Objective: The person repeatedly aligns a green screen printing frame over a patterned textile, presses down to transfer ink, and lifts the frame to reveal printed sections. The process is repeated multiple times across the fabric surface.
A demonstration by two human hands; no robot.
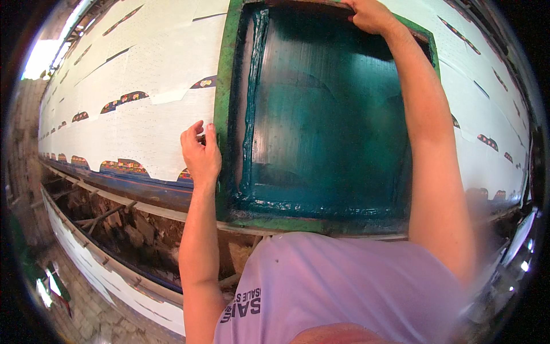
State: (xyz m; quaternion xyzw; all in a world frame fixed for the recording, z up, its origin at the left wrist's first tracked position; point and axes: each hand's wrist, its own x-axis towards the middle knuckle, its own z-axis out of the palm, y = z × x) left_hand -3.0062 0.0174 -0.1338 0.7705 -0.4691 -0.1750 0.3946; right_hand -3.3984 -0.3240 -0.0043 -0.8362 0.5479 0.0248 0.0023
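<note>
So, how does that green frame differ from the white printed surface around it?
Colour: the green frame borders a dark teal panel, while the white printed surface carries scattered dark, multicoloured patches.
Extent: the frame fills only the middle, while the white surface stretches past it to left and right.
Build: the frame has raised bars around its panel; the white surface looks flat.
Shared: both lie before the person.

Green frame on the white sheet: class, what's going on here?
A person in a light purple shirt has a green frame in front of them, with a dark teal panel, over a white sheet. The right hand holds its far edge. The left hand is at its left side; its grip is unclear.
</note>
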